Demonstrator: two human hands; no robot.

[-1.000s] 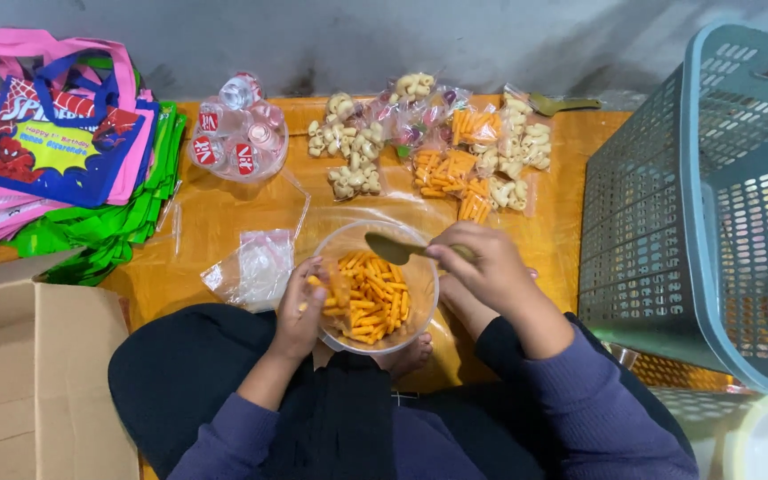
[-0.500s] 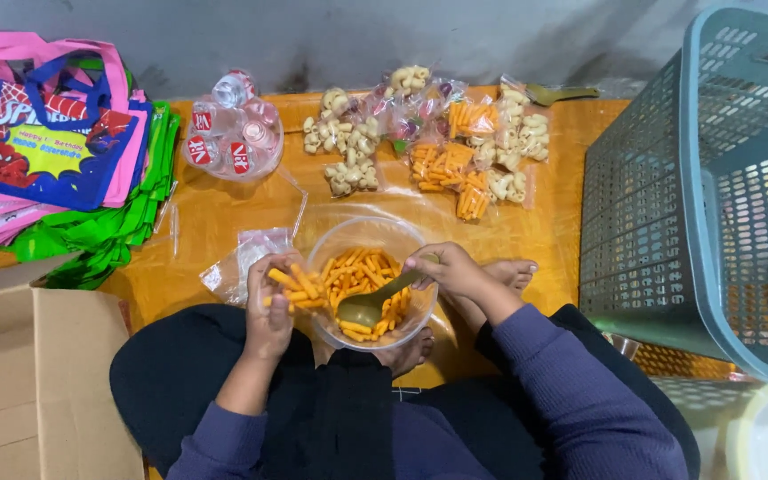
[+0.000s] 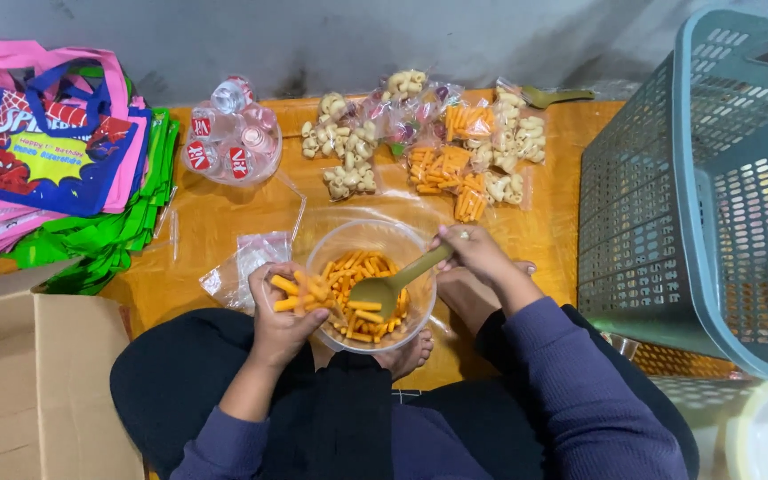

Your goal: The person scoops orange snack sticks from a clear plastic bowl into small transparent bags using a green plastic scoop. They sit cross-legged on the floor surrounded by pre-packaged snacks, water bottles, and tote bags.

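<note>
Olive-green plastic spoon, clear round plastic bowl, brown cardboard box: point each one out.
Olive-green plastic spoon [image 3: 382, 291], head view, on its scoop inside the bowl.
Clear round plastic bowl [image 3: 375, 233], head view, on the bare far wall.
Brown cardboard box [image 3: 42, 373], head view, on its open flap.

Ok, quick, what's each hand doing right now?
Left hand: closed around a small clear bag of orange snack sticks, at the bowl's rim.
Right hand: closed on the olive spoon, scoop in the bowl.
</note>
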